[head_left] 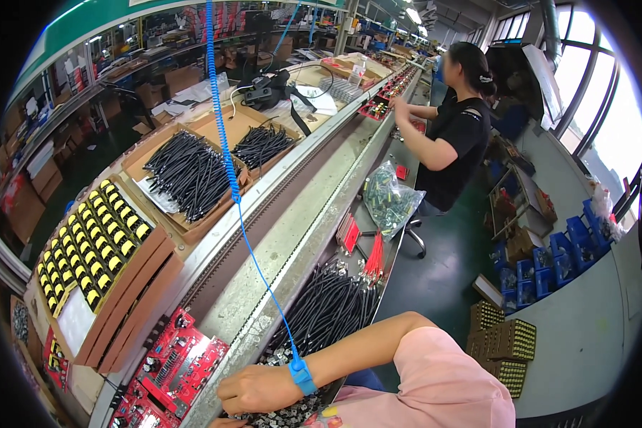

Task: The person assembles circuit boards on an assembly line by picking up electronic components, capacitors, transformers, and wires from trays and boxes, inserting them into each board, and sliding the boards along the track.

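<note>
My right hand (pixel 260 389), with a blue wrist strap (pixel 302 376) and coiled blue cord, is low over a heap of small metal parts (pixel 285 415). Its fingers curl downward and their tips are hidden, so what they hold cannot be made out. Only a sliver of my left hand (pixel 228 423) shows at the lower edge, just below the right. Red circuit boards (pixel 200 357) with mounted components lie on the line to the left of my hands. Behind my right forearm spreads a pile of black cables (pixel 328 303) with metal ends.
Cardboard trays of yellow-and-black parts (pixel 93 242) stand at left, beside boxes of black cables (pixel 185 171). Past the cable pile are red wires (pixel 374 260) and a bag of green parts (pixel 392 200). A co-worker (pixel 464 128) handles red boards farther along. Blue bins (pixel 542 271) stand right.
</note>
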Available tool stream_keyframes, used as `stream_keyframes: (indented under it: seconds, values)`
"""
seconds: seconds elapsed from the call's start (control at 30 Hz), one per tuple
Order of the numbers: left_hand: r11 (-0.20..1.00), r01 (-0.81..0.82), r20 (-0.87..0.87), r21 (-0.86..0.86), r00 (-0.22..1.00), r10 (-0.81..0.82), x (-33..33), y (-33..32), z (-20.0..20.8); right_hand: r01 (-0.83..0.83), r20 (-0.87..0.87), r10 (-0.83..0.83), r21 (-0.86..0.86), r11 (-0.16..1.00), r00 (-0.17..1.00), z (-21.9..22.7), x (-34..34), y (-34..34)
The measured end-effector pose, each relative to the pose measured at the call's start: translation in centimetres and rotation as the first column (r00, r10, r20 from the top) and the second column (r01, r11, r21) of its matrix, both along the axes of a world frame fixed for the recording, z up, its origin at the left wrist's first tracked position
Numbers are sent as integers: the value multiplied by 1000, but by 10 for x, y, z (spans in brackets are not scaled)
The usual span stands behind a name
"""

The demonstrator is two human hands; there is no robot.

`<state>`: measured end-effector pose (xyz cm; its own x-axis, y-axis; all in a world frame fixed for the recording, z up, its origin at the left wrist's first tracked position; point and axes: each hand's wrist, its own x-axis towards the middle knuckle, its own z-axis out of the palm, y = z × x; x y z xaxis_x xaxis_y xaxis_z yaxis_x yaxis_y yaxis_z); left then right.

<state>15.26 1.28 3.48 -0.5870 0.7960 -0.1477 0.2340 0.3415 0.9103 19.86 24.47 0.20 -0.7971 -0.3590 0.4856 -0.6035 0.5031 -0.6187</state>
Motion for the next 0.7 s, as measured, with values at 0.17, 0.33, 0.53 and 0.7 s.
stream_keyframes:
  seconds: [0.17,0.33,0.53,0.7]
  values:
    - [1000,15,-30,-1,999,-15,0,0,0,-7,4,7,1,1000,1000,1,0,0]
    - [1000,1,11,11,1000,-1,0,-1,-1,-12,-1,12,-5,1000,1000,2,0,0]
    - [998,34,-64,55,998,-30,0,0,4,-16,37,15,30,999,999,2,-1,0]
    - [999,31,-30,42,999,-30,-1,1,4,-11,17,11,29,1000,1000,6,-5,2]
